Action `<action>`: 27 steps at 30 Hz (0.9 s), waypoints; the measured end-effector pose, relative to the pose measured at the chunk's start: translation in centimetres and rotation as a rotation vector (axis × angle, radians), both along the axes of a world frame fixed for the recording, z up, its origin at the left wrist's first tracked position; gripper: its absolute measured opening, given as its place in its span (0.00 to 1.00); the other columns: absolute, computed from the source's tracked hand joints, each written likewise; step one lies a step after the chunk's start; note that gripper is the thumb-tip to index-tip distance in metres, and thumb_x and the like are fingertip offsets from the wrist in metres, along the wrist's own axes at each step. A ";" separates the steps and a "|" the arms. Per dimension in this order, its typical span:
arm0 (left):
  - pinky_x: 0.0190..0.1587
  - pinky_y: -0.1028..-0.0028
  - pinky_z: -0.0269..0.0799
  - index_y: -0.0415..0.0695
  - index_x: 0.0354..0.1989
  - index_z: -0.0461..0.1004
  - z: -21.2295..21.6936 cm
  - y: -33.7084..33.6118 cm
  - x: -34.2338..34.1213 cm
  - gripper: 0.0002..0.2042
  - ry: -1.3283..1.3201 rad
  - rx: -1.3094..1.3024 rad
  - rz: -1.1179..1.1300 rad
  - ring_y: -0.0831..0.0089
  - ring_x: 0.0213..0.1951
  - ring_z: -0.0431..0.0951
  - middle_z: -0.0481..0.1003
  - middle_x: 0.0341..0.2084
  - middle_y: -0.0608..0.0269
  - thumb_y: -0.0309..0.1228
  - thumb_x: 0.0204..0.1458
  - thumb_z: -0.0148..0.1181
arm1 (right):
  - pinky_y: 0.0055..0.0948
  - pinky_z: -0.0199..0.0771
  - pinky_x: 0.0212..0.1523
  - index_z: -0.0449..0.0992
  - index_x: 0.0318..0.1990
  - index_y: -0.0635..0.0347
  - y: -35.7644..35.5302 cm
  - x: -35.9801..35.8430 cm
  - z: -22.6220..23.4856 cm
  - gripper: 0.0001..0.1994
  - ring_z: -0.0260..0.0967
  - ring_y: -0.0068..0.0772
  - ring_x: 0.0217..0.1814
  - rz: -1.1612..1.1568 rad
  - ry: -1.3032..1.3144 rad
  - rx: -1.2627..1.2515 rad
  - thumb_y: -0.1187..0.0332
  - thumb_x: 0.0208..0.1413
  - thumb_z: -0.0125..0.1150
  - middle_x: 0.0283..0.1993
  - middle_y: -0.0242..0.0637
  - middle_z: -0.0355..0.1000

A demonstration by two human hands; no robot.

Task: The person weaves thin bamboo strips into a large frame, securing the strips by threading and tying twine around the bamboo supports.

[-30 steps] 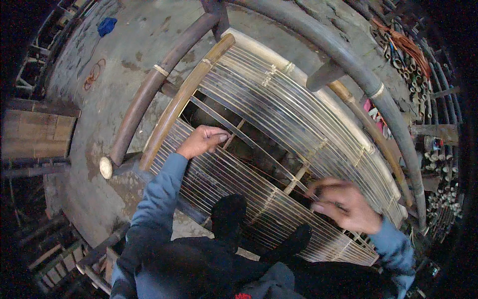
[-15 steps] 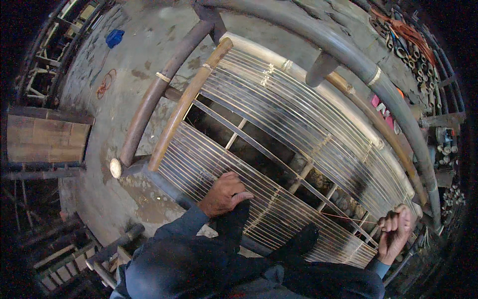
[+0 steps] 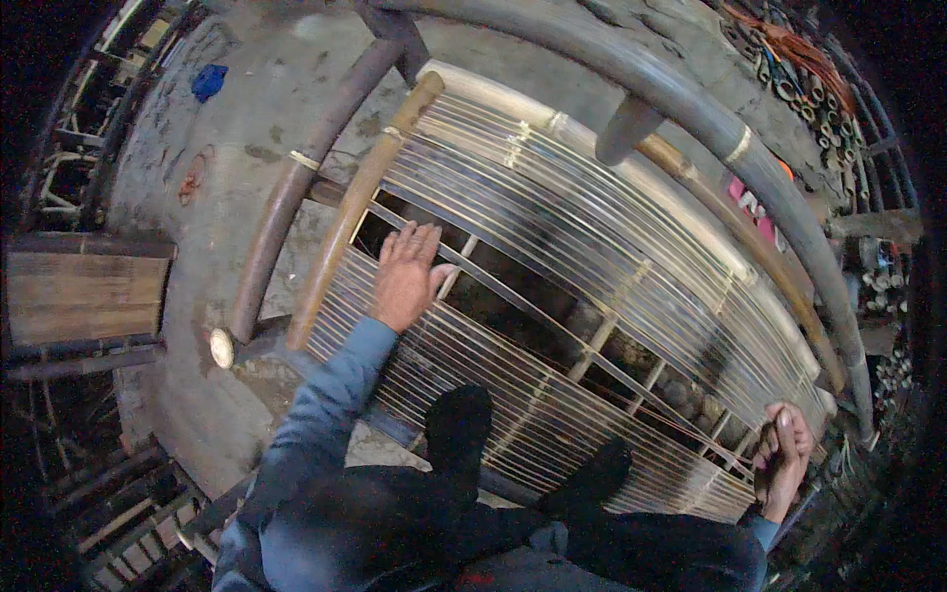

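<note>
Below me is a large bamboo bench [image 3: 552, 187] with a seat of thin, closely spaced slats and dark round poles around it. A long gap runs through the middle of the slats, crossed by a few pale pieces and one narrow strip [image 3: 513, 304]. My left hand [image 3: 404, 278] reaches across the near slats, fingers stretched out flat at the gap's left end, touching the strip there. My right hand [image 3: 784, 449] is closed at the seat's right end. A thin reddish strand [image 3: 681, 422] runs along the gap to it; its end is hidden in the fingers.
My dark-covered feet [image 3: 459, 424] rest on the near slats. A thick curved pole [image 3: 592, 59] arches along the far side. Cut bamboo tubes [image 3: 814, 109] are piled at the far right. A blue bundle [image 3: 209, 83] lies on the floor, with a woven panel [image 3: 87, 296] at left.
My left hand has moved forward and left from the near slats to the gap, and its fingers have straightened. My right hand stays closed at the right end, slightly turned.
</note>
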State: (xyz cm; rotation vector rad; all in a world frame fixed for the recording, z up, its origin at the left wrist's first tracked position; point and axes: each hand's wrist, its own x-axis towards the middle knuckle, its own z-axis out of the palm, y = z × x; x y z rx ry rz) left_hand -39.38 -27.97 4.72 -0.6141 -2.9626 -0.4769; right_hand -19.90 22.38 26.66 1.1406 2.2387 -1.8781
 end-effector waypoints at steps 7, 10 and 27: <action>0.64 0.51 0.61 0.37 0.41 0.80 -1.5 -3.8 1.2 0.15 -0.127 0.044 -0.030 0.50 0.54 0.75 0.79 0.43 0.49 0.38 0.58 0.61 | 0.22 0.61 0.29 0.78 0.57 0.60 -2.1 -6.8 3.7 0.17 0.58 0.18 0.26 0.536 -0.126 0.305 0.64 0.63 0.58 0.26 0.27 0.67; 0.61 0.53 0.63 0.40 0.35 0.81 -0.8 -4.0 -0.5 0.12 -0.322 0.026 -0.066 0.52 0.47 0.76 0.79 0.37 0.52 0.37 0.58 0.61 | 0.26 0.68 0.38 0.74 0.63 0.58 -5.7 -11.7 4.5 0.20 0.65 0.24 0.32 0.874 -0.185 0.336 0.72 0.63 0.54 0.38 0.34 0.76; 0.52 0.58 0.69 0.42 0.30 0.79 -4.2 -7.2 -3.4 0.06 -0.391 0.223 -0.150 0.52 0.39 0.77 0.76 0.27 0.54 0.31 0.54 0.65 | 0.41 0.74 0.47 0.71 0.51 0.63 -21.1 -17.1 -15.3 0.17 0.74 0.50 0.47 1.087 0.199 0.162 0.79 0.53 0.61 0.47 0.50 0.73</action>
